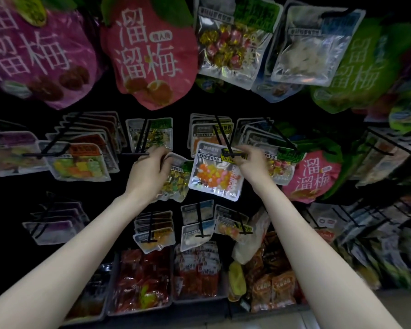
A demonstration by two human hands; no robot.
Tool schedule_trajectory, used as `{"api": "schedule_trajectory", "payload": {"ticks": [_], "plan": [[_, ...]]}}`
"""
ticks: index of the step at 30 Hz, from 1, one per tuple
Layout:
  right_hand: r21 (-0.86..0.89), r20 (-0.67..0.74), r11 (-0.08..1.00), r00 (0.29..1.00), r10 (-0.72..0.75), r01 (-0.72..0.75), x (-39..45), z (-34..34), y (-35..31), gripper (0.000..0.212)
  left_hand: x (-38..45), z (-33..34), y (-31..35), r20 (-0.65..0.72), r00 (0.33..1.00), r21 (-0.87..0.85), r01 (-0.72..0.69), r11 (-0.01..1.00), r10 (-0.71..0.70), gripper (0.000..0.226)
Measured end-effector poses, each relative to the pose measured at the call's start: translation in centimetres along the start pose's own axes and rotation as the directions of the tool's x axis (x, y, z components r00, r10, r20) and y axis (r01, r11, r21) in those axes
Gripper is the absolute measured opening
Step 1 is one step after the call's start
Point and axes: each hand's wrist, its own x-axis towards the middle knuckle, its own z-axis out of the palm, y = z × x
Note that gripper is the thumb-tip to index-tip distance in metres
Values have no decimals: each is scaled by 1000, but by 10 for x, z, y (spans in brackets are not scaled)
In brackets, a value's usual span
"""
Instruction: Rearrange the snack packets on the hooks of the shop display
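Two bare forearms reach up from the bottom corners toward a dark shop display hung with snack packets. At their ends, the left hand [150, 173] curls around the top of a clear packet of green and yellow sweets [173, 184], holding it just under the tip of a black hook [140, 143]. Close beside it, the right hand [252, 160] pinches the yellow-green header of a packet of orange and pink sweets [216, 172] at the end of another black hook [223, 136], where that packet hangs. The hands are apart, each on its own packet. Behind them the black backing carries rows of hooks loaded with similar clear packets; large pink plum bags [150, 53] and green ones hang overhead. Below, grey bins [195, 299] hold red and orange sachets, and a strip of pale floor shows at the lower right.
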Motion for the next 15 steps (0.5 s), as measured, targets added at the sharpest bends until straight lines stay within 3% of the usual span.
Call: {"api": "schedule_trajectory", "payload": {"ticks": [4,7,9,11,13,15], "plan": [[-192,-137,981,990,-16,-11,20,13,2,49,-8,-2,-8,9,1000,-15,-7,1000,8,17],[-261,-276,962,949,-151,77,13,30,10,57,-20,-5,-24,25,999,-30,24,999,-24,14],[-201,-383,964,892,-240,172,-8,44,18,50,-26,-7,-35,-1,994,-69,107,992,-108,11],[-209,-452,952,841,-297,224,-34,60,27,36,-29,-11,-43,-15,973,-221,221,950,-230,9],[-212,-384,925,843,-377,316,-56,77,31,34,-28,-17,-49,-3,933,-400,330,855,-361,8],[-157,-154,871,860,-487,465,-67,92,22,42,-28,-23,-56,29,900,-510,388,767,-436,6]]}}
